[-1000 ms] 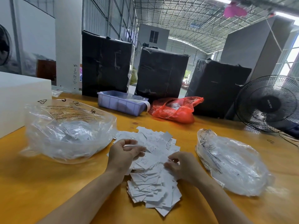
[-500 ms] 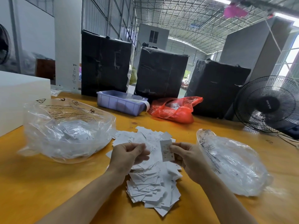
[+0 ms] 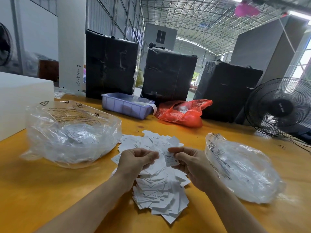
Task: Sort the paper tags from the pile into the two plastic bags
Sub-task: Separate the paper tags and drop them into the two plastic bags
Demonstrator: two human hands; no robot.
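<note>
Both hands closer | R hand (image 3: 193,165) fingers pinch tag (image 3: 172,158) | L hand (image 3: 134,163) fingers curled on tags, over pile (image 3: 158,187)

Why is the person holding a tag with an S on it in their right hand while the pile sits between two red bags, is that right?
Not quite. The two bags beside the pile are clear plastic, left bag and right bag; the head view shows it. The right hand does hold an S tag.
</note>
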